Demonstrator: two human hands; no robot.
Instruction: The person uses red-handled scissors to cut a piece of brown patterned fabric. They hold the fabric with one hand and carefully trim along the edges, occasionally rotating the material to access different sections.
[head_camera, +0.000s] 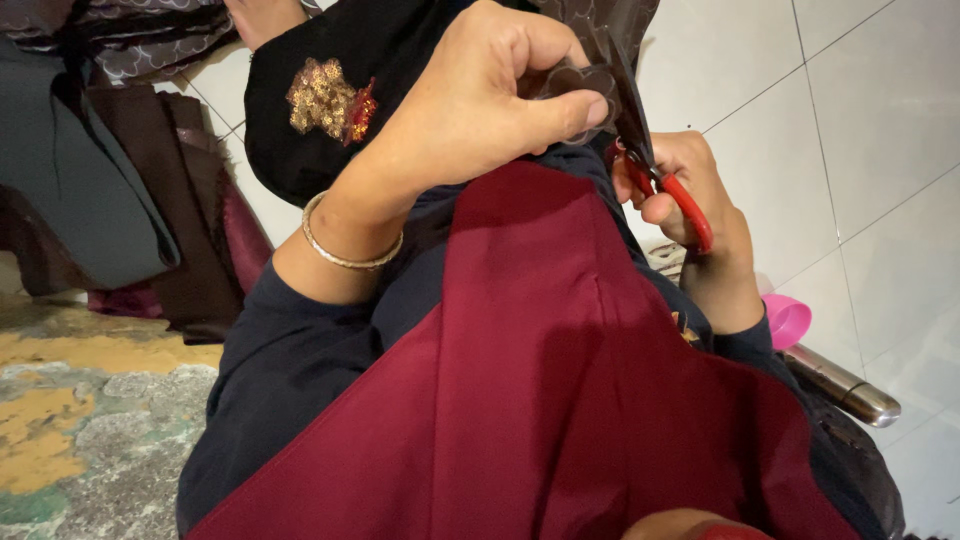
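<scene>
My left hand (470, 100) pinches a small dark scalloped piece of fabric (575, 85) between thumb and forefinger, held up over my lap. A thin gold bangle (345, 255) rings that wrist. My right hand (695, 215) grips red-handled scissors (660, 175), whose dark blades rise against the right edge of the pinched piece. A dark red cloth (560, 380) drapes across my lap below both hands. Behind my left hand lies black fabric with a gold and red sequin patch (330, 100).
Brown and maroon cloth (190, 220) is piled at the left beside grey patterned fabric (130, 35). A pink plastic object (785, 320) and a metal tube (840, 385) lie on the white tiled floor (860, 130) at right. A worn patterned mat (90, 430) covers the lower left.
</scene>
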